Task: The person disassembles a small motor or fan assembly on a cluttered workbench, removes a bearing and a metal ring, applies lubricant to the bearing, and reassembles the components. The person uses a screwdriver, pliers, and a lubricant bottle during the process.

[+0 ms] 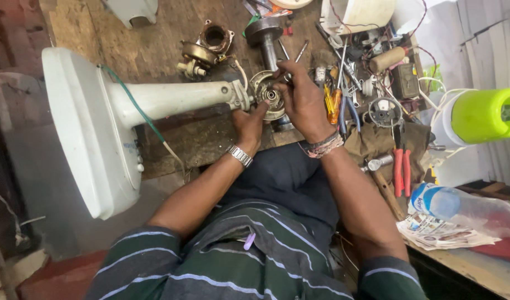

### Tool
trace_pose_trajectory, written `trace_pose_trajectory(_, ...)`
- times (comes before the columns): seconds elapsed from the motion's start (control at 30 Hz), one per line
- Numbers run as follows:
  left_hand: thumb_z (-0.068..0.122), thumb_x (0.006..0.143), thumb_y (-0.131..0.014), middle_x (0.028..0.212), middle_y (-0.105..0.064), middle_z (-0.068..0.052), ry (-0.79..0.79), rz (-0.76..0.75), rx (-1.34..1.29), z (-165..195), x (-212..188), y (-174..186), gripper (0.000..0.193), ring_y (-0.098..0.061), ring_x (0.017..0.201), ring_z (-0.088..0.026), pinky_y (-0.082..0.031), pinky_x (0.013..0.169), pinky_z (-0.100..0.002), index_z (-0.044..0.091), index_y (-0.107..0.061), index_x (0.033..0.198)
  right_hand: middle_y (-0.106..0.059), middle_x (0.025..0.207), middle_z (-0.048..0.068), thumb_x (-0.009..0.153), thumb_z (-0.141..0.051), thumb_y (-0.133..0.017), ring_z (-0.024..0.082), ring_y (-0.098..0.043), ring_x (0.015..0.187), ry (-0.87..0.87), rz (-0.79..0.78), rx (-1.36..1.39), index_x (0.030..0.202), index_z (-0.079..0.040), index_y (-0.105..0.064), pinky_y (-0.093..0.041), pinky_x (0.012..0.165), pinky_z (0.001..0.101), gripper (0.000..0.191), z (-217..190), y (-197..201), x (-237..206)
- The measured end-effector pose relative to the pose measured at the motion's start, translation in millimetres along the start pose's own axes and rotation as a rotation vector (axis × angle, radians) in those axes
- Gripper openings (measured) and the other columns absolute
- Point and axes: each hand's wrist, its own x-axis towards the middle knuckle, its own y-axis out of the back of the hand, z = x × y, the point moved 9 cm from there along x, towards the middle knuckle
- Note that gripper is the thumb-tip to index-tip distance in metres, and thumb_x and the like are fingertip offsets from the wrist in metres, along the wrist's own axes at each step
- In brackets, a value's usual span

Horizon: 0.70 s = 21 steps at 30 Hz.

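Pinching a thin silver metal tool (pixel 288 75) between fingertips, our right hand (pixel 302 100) works at the round grey metal motor housing (pixel 270 95) on the end of the white plastic fan stand (pixel 155 100). Our left hand (pixel 248 125) presses its spread fingers against the housing's lower edge, steadying it without closing around anything. The housing lies at the middle of the worn wooden tabletop (pixel 155 44), just beyond our lap, with the stand's wide white base (pixel 82 133) hanging off to the left.

To do this well, we judge it best to keep the left hand braced so the housing cannot turn, and to hold the tool square to the central bearing rather than tilted.

Just right of our wrist lie red-handled pliers (pixel 401 172) and a clear plastic bottle (pixel 460 205) on folded newspaper (pixel 438 233). Farther out sit a brass-coloured round motor part (pixel 198 55), a steel rotor shaft (pixel 264 33) and a tangle of small tools and wires (pixel 366 72).
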Motion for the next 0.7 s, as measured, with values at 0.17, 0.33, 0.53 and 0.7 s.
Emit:
trace_pose_trajectory(0.17, 0.020, 0.083, -0.086, 0.076, -0.067, -0.002, 0.012, 0.011, 0.234, -4, -5, 7, 0.026, -0.055, 0.062, -0.008, -0.046, 0.054, -0.027, -0.002, -0.071, 0.087, -0.070, 0.117, 0.012, 0.105, 0.000, -0.066, 0.030, -0.076, 0.105, 0.115, 0.013, -0.044, 0.136, -0.007, -0.050, -0.060, 0.084, 0.0375, 0.036, -21, -1, 9)
trace_pose_trajectory(0.33, 0.023, 0.086, -0.085, 0.067, -0.068, -0.004, 0.113, -0.027, 0.175, -18, -5, 4, 0.029, -0.057, 0.050, -0.009, -0.043, 0.045, -0.027, -0.003, -0.073, 0.079, -0.071, 0.114, 0.016, 0.098, 0.001, -0.068, 0.036, -0.072, 0.099, -0.002, -0.116, -0.134, 0.134, -0.007, -0.056, -0.056, 0.081, 0.0420, 0.038, -5, -15, 12)
trace_pose_trajectory(0.53, 0.020, 0.084, -0.081, 0.073, -0.071, -0.001, 0.012, -0.037, 0.150, -4, -6, -1, 0.023, -0.060, 0.054, -0.006, -0.048, 0.047, -0.026, -0.001, -0.073, 0.090, -0.069, 0.120, 0.020, 0.094, 0.008, -0.063, 0.037, -0.072, 0.103, 0.083, -0.126, -0.052, 0.136, -0.005, -0.054, -0.058, 0.086, 0.0417, 0.045, -11, -24, 4)
trace_pose_trajectory(0.7, 0.019, 0.086, -0.083, 0.070, -0.066, -0.003, 0.088, -0.053, 0.155, -9, -9, -4, 0.026, -0.057, 0.052, -0.009, -0.046, 0.045, -0.029, -0.004, -0.072, 0.088, -0.069, 0.121, 0.020, 0.098, 0.009, -0.065, 0.039, -0.073, 0.104, 0.134, -0.021, -0.070, 0.138, -0.003, -0.050, -0.059, 0.087, 0.0413, 0.044, -17, -11, 8)
